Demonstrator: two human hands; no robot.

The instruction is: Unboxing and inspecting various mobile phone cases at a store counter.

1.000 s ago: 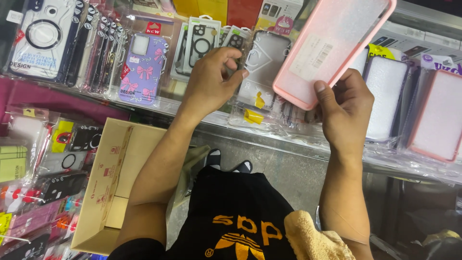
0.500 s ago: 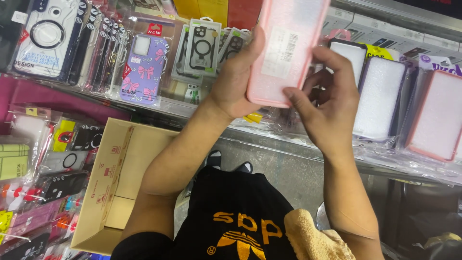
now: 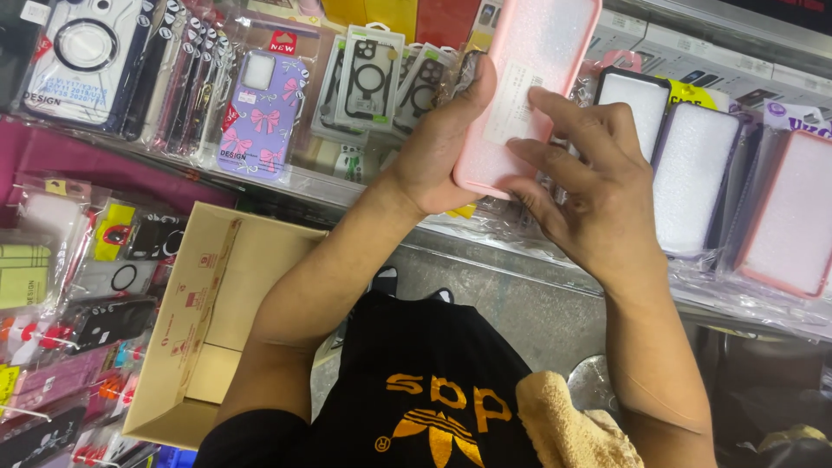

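A pink-rimmed phone case with a frosted back and a white label stands upright in front of me. My left hand grips its lower left edge, thumb along the rim. My right hand touches the case's back from the right, fingers spread over the label. Both hands hover above a shelf of packaged phone cases.
More packaged phone cases hang at the upper left, among them a purple one with bows. An open cardboard box stands at the lower left beside further cases. A tan cloth lies on my lap.
The pink case has swung from tilted at the upper right to upright in the middle. My left hand left the shelf and took hold of it; my right hand shifted onto its back.
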